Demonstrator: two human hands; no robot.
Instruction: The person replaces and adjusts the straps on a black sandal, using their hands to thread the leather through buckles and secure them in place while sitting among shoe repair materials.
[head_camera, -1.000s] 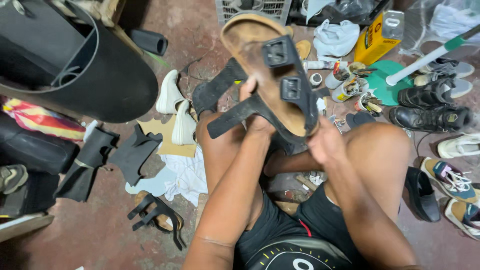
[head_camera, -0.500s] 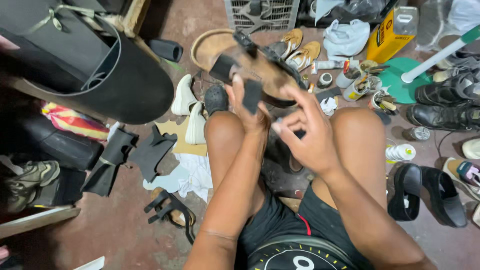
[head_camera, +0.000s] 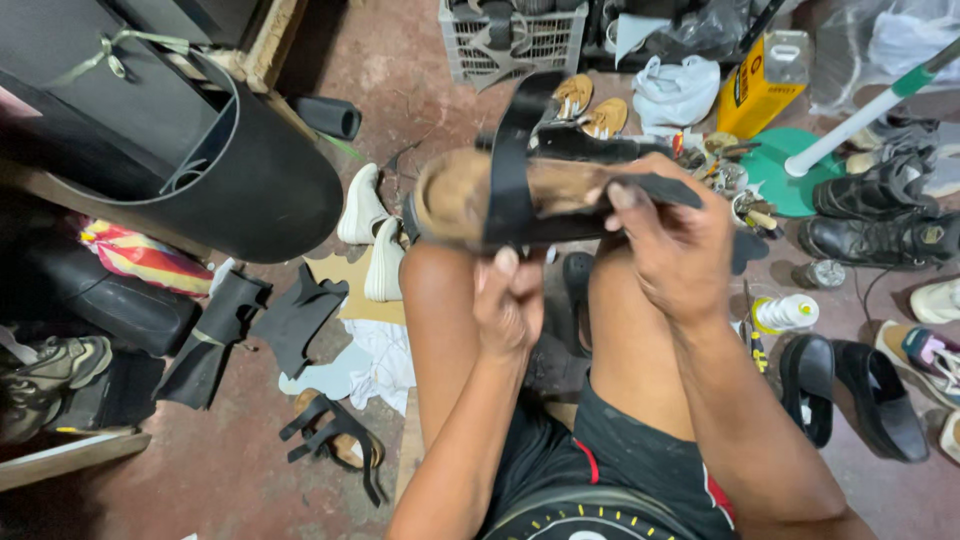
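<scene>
You hold a tan-soled sandal (head_camera: 470, 195) with black straps (head_camera: 510, 160) up above your knees, lying roughly crosswise in front of you. Your left hand (head_camera: 508, 300) grips it from below, the fingers closed around the sole's near edge and the thumb pressed up against a strap. Your right hand (head_camera: 675, 240) comes over from the right side, thumb and fingers pinching the loose end of a black strap (head_camera: 655, 187) — that end sticks out past your knuckles.

On the floor to your left lie a pair of white shoes (head_camera: 372, 225) side by side, flat black cut-out pieces (head_camera: 300, 315), a white rag (head_camera: 385, 360) and another black-strapped sandal (head_camera: 340, 445). A large roll of black sheet material (head_camera: 250, 190) leans at the upper left.

To your right sit black slip-on shoes (head_camera: 850, 395), a small white bottle (head_camera: 785, 313) lying on its side, black leather shoes (head_camera: 880, 225) and a yellow can (head_camera: 760, 85) — well apart from your hands.
</scene>
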